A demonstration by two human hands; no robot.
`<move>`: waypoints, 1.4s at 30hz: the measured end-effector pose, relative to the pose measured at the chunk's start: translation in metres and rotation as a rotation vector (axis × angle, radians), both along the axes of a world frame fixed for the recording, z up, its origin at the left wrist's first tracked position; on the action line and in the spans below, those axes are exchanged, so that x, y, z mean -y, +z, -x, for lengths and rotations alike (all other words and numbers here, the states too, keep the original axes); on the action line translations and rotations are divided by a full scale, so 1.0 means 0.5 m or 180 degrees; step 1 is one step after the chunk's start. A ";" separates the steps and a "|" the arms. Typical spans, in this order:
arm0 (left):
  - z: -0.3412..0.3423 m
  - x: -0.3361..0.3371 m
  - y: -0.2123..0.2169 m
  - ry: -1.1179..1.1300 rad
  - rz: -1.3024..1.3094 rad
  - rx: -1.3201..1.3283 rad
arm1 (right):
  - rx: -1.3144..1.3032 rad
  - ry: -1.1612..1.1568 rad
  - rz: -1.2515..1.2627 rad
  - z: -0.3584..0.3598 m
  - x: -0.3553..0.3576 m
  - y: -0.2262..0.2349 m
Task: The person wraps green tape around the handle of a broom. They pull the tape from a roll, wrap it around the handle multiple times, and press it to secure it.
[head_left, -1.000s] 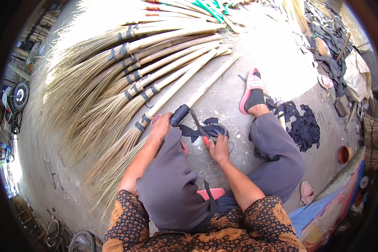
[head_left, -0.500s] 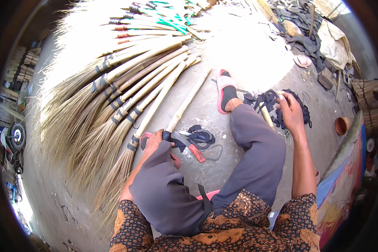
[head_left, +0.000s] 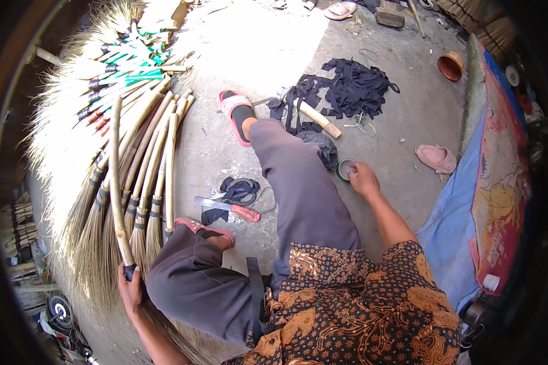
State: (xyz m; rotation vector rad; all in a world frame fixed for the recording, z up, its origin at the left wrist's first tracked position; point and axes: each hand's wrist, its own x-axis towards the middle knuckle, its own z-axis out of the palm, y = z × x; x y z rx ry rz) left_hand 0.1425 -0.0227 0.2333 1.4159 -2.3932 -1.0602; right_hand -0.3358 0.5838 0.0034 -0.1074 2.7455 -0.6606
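Observation:
My left hand is closed round the dark binding at the base of a broom's pale wooden handle. That handle points away from me over the other brooms, and the broom's bristles trail behind my left leg. My right hand is at a small round cup, fingers bent at its rim; whether they grip it or reach inside is hard to see. Beyond the cup lie a dark plastic bag, a short bamboo piece and a heap of black cloth strips.
Several finished brooms lie fanned out on the left. Between my feet are a red-handled knife and a coil of black strips. At the right are a pink clog, a terracotta pot and a colourful sheet.
My left hand has carried the broom leftward, over the other brooms. My right hand has come down from beside the black strips to the cup. The whole view has turned.

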 end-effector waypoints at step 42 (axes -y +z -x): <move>0.105 -0.405 0.092 -0.0564 0.0434 -0.1039 | -0.0236 0.2766 0.3035 -0.274 0.400 0.557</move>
